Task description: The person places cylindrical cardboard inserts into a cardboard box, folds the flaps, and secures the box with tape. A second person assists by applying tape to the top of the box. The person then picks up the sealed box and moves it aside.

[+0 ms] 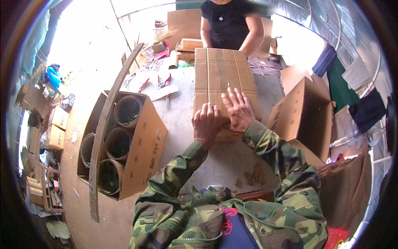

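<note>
A cardboard box [222, 71] lies lengthwise on the grey tabletop [183, 118] before me. My left hand [206, 123] rests over its near left edge, fingers close together. Spread flat on top, near its right side, is my right hand [238, 110], fingers pointing away from me. Neither hand is wrapped around anything. To the left stands an open carton [146, 149] with several cardboard tubes [119, 144] inside, and a long wooden strip [107, 115] lies across it. Red-handled pruning shears [164, 81] and a screwdriver-like tool [168, 93] lie beyond, by a white paper piece.
Across the table stands a person in a dark top [225, 26], arms down behind the box's far end. An open empty carton [298, 115] is tilted at the right. Behind are wooden frames [188, 45] and a straw broom [166, 34]. Closed cartons [57, 130] sit far left.
</note>
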Motion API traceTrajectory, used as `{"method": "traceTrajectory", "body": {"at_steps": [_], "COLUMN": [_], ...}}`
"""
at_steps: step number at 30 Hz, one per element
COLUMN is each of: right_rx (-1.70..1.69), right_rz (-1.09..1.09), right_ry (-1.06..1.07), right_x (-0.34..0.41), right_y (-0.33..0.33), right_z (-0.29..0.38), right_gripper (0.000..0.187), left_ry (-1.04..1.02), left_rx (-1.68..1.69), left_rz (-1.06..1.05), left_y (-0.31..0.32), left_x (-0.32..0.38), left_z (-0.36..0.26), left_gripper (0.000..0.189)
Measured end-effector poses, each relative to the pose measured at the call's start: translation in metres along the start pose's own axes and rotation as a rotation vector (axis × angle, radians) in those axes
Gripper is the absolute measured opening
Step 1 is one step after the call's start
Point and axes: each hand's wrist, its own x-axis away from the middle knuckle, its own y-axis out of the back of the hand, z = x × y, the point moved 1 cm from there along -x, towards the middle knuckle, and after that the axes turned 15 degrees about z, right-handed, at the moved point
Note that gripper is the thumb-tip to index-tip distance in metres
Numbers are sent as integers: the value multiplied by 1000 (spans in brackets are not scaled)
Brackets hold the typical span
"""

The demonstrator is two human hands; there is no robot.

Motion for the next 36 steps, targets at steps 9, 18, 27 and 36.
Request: {"method": "traceTrajectory", "body": {"at_steps": [9, 18, 27, 36], "right_rx": [-32, -19, 54, -62], "right_rz": [-7, 47, 50, 86], "right_ry": [-18, -62, -101, -90], "right_x": [9, 12, 17, 10], "right_y": [11, 19, 0, 27], "right_z": [10, 12, 2, 13], "right_gripper": [116, 76, 83, 103], "left_ry": [-17, -88, -452, -420], "left_rx": [-28, 413, 437, 261], "left_rz": [45, 502, 502, 450], "left_y": [9, 89, -6, -59], "left_x": [3, -30, -125, -215], "left_z": [-3, 22, 69, 107], "left_gripper": [49, 54, 62, 66]}}
